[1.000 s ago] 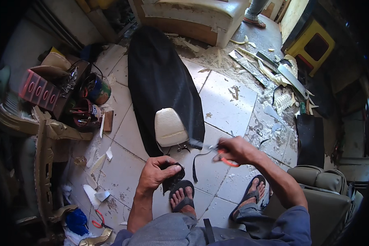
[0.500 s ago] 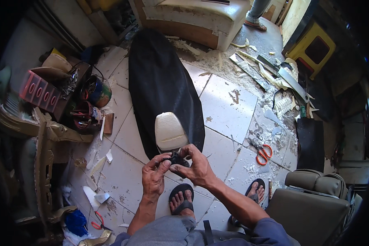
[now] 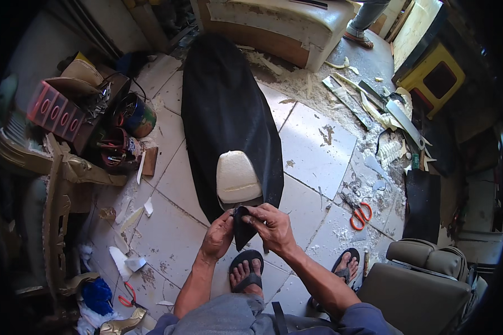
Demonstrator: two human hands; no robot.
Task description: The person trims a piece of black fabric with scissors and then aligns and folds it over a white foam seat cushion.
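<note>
A long black motorcycle-style seat cover stretches away from me over the tiled floor. At its near end a cream foam block shows through. Just below the foam, both hands pinch the same small black flap of cover material, which hangs to a point between them. My left hand grips its left edge, thumb against fingers. My right hand has the upper right edge between thumb and fingers. I cannot tell whether the flap is joined to the cover.
Orange-handled scissors lie on the right, and red-handled pliers or scissors at lower left. Foam scraps and dust litter the far right around a long blade-like strip. Tool cans stand left. A grey padded seat is near right.
The black flap, bunched up before, now hangs opened out below my fingers. My right hand has shifted slightly right, and the whole view has moved a little.
</note>
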